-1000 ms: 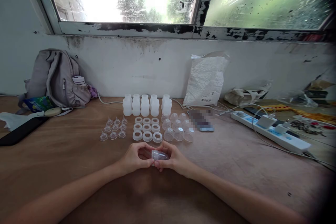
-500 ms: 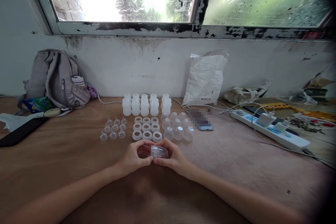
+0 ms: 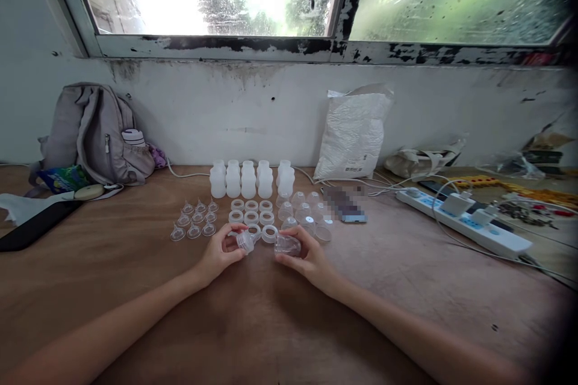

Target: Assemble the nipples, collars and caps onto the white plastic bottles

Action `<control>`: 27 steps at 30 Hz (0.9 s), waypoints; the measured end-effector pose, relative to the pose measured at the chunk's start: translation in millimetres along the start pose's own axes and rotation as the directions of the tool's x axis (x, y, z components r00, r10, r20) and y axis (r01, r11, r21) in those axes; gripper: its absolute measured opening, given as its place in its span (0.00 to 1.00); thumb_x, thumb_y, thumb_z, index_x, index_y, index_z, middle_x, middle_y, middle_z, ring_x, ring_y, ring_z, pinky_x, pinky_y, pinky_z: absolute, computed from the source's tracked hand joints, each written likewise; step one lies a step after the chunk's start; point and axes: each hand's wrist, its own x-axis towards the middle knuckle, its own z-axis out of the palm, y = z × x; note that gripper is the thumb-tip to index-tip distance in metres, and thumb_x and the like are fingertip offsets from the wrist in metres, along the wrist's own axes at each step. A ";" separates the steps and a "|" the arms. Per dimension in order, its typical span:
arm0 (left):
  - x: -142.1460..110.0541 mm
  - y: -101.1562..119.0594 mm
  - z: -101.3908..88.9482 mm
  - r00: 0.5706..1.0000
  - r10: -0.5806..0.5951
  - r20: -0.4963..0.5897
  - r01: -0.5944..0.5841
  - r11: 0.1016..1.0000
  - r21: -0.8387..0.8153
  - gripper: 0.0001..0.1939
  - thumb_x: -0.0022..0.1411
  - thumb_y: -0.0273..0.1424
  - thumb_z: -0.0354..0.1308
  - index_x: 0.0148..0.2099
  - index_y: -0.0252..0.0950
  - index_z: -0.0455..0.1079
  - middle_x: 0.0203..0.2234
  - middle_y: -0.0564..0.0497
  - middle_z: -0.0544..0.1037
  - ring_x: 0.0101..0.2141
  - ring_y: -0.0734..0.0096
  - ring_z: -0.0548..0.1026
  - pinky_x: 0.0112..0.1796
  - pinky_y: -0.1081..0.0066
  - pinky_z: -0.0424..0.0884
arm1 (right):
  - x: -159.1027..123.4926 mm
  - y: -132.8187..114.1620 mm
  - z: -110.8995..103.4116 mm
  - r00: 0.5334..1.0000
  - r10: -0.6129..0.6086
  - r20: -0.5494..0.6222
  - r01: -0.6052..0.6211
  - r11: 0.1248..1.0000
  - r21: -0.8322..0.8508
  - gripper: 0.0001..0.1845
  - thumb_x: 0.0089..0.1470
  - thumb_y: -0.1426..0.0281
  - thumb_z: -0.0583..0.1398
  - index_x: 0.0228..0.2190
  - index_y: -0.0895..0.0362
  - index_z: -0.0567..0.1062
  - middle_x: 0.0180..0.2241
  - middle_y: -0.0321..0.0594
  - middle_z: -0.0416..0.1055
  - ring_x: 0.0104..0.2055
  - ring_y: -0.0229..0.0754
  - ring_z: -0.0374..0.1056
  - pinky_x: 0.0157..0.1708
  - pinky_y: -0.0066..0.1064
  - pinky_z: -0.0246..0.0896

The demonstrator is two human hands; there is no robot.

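Note:
My left hand (image 3: 218, 257) is closed around a translucent bottle collar (image 3: 245, 242), tilted to the right; whether a nipple sits inside it I cannot make out. A short gap away, my right hand (image 3: 313, 260) grips a clear dome cap (image 3: 288, 245) lying sideways, its open end toward the collar. Just beyond the hands stand rows of white collar rings (image 3: 251, 217). Several clear silicone nipples (image 3: 194, 230) are lined up to the left of them. More clear dome caps (image 3: 298, 212) sit to the right, partly covered by my right hand.
White bottles (image 3: 248, 180) stand in rows near the wall. A phone (image 3: 352, 215) lies right of the caps, with a white plastic bag (image 3: 354, 135) behind. Far right is a power strip (image 3: 465, 225) with cables. A grey backpack (image 3: 93, 135) and a black flat object (image 3: 40, 225) are at left.
My hands have moved apart and slightly away from me. The dome cap and collar, end to end between my hands before, are now separate, one in each hand.

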 end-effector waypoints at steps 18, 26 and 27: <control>-25.4 -9.8 -65.9 0.999 -0.030 -0.021 0.034 0.983 0.183 0.19 0.48 0.32 0.59 0.45 0.36 0.63 0.39 0.49 0.69 0.42 0.66 0.69 0.46 0.64 0.65 | -6.2 -0.8 7.2 0.987 -0.137 0.089 0.160 0.921 -0.356 0.18 0.45 0.70 0.58 0.41 0.54 0.62 0.37 0.41 0.61 0.27 0.35 0.59 0.26 0.28 0.59; -10.3 -5.6 -26.9 0.995 -0.098 0.008 0.098 0.995 0.011 0.23 0.44 0.30 0.62 0.43 0.36 0.59 0.40 0.48 0.69 0.42 0.65 0.68 0.43 0.65 0.66 | -4.0 -18.7 -2.0 0.957 -0.253 0.143 0.290 0.813 -0.505 0.22 0.46 0.76 0.54 0.46 0.56 0.58 0.39 0.45 0.60 0.37 0.41 0.61 0.36 0.32 0.60; -9.0 -4.7 -21.6 0.995 -0.094 0.018 0.094 0.996 0.000 0.22 0.44 0.30 0.62 0.42 0.36 0.59 0.39 0.48 0.69 0.41 0.65 0.69 0.42 0.66 0.66 | -2.6 -20.4 -4.8 0.962 -0.238 0.133 0.272 0.801 -0.533 0.21 0.46 0.75 0.54 0.44 0.57 0.59 0.38 0.44 0.61 0.36 0.41 0.61 0.35 0.31 0.59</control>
